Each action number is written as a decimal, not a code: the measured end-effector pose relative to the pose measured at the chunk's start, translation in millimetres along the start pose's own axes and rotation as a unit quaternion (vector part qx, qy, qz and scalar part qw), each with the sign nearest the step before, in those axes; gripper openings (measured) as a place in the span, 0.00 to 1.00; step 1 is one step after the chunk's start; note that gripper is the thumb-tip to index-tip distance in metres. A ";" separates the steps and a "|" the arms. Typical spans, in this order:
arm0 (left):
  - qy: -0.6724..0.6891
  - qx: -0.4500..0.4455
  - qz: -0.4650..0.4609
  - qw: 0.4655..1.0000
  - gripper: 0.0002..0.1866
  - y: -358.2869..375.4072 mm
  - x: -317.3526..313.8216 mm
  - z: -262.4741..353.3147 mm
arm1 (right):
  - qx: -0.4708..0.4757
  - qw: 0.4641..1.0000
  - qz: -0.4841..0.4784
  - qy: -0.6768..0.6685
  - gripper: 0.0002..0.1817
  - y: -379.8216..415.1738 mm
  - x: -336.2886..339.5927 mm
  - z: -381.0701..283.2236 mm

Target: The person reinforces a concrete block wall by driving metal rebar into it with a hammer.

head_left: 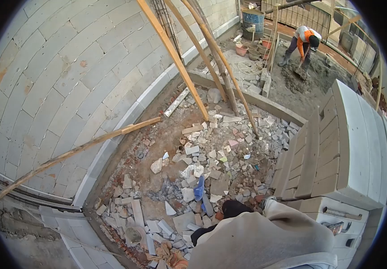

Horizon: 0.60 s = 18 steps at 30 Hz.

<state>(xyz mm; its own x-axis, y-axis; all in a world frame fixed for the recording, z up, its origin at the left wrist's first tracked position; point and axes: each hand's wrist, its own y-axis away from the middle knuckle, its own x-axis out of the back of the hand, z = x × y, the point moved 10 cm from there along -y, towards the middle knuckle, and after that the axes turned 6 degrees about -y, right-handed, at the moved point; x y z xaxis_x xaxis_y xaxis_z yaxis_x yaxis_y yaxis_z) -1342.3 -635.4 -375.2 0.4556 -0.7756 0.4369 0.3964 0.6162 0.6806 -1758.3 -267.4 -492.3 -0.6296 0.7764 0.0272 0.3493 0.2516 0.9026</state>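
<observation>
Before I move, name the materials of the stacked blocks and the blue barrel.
Stacked blocks: matte, pale grey, probably lightweight concrete, judging by squared edges and dull faces. The blue barrel looks like painted metal, given its patchy coat, though plastic remains possible.

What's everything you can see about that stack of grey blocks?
The stack of grey blocks stands at the right, beside the rubble. Its blocks are large, straight-edged and flat-faced, apparently concrete, packed closely together. Some faces look brownish, others pale grey. A rod-like tool lies on the lower blocks.
</observation>
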 end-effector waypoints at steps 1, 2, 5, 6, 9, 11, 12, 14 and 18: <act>0.015 0.006 0.011 1.000 0.16 -24.5 9.5 26.1 | -0.003 1.000 -0.002 0.024 0.14 -18.4 13.8 -30.3; 0.032 0.012 0.022 0.999 0.16 -41.4 24.3 51.9 | -0.001 0.999 -0.008 0.036 0.13 -30.8 22.9 -64.3; 0.086 0.044 0.046 0.994 0.17 -91.1 62.0 113.5 | 0.046 0.998 -0.037 -0.020 0.11 -63.5 47.7 -185.0; 0.097 0.053 0.052 0.992 0.17 -109.5 70.7 131.3 | 0.058 0.994 -0.053 -0.070 0.11 -67.8 51.5 -218.0; 0.145 0.081 0.062 0.984 0.18 -189.6 87.6 202.2 | 0.194 0.978 0.046 -0.068 0.08 -50.3 73.4 -317.5; 0.169 0.082 0.063 0.980 0.18 -247.4 89.6 241.7 | 0.111 0.978 0.035 -0.173 0.08 -5.2 60.1 -363.4; 0.178 0.076 0.064 0.979 0.18 -278.7 88.2 263.3 | 0.131 0.980 0.075 -0.128 0.09 -37.7 78.5 -375.4; 0.198 0.060 0.064 0.976 0.19 -328.6 90.7 309.6 | 0.127 0.976 0.154 0.083 0.12 -58.6 83.3 -388.3; 0.250 -0.012 0.038 0.967 0.20 -425.1 92.9 414.7 | -0.035 0.941 0.218 0.257 0.18 -49.6 92.2 -482.0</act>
<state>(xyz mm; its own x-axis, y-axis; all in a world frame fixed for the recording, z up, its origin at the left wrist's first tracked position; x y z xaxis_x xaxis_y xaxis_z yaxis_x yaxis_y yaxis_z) -1799.1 -1026.1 -379.9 0.8102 -0.5685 0.1426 0.3625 0.6772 0.6403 -2168.2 -486.8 -327.4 -0.6955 0.4107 0.5895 0.6171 -0.0786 0.7829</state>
